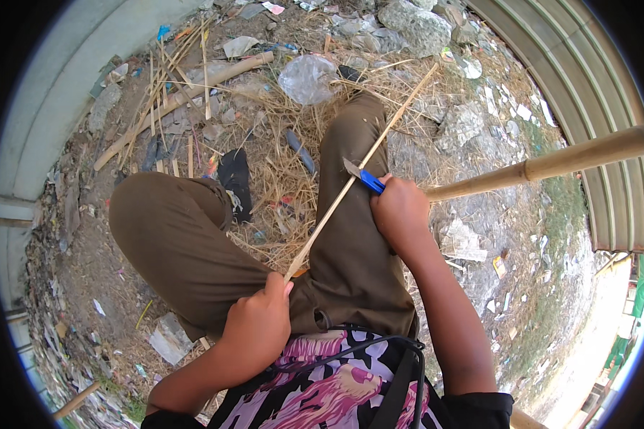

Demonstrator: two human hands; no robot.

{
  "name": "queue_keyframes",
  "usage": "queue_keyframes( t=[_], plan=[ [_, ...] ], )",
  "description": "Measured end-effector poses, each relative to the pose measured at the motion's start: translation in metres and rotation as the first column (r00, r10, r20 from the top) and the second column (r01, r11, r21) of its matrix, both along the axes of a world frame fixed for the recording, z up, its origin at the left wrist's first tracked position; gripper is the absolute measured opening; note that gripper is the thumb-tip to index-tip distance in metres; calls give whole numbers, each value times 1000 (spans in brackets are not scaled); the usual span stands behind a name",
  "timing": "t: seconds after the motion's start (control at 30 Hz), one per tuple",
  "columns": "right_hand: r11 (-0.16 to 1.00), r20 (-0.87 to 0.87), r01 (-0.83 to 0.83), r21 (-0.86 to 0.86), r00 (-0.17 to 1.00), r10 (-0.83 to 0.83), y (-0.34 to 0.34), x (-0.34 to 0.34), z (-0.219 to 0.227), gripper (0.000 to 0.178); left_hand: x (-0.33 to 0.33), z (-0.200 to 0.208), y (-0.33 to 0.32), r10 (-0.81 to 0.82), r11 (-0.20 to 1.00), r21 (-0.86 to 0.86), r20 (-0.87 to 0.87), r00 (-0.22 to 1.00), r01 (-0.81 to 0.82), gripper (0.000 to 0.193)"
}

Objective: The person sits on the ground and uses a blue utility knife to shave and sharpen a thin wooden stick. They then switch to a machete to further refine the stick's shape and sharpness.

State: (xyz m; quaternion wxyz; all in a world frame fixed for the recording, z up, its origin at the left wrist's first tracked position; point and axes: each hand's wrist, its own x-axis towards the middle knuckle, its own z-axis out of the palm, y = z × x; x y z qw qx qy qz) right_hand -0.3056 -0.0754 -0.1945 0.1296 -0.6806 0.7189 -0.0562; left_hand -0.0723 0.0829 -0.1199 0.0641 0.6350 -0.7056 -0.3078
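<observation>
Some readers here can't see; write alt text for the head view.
A person's left hand grips one end of a long, thin strip; the right hand holds a blue-handled knife, its blade at the strip's middle. Below are brown trousers and litter-strewn ground, with more strips at upper left.

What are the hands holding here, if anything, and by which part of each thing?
The left hand holds a thin bamboo strip at its near end; the right hand grips a utility knife by its blue handle.
</observation>
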Motion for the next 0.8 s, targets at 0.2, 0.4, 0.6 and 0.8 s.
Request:
queue_keyframes(
  t=[0.2, 0.4, 0.6, 0.8],
  plan=[
    [994, -22, -103, -37, 995, 102, 3, 7, 6, 30, 17, 13, 22, 43, 996, 76, -33, 999, -40, 20],
    [983, -44, -103, -152, 994, 97, 5, 10, -3, 35, 30, 24, 26, 76, 986, 157, -132, 988, -55, 21],
    [985, -23, -61, -163, 998, 58, 5, 6, -6, 36, 31, 25, 45, 127, 974, 204, -141, 982, -97, 20],
    [987, -16, -28, -159, 1000, 26, 5, 15, 4, 38, 37, 24, 55, 138, 977, 178, -88, 987, -121, 19]
  ],
)
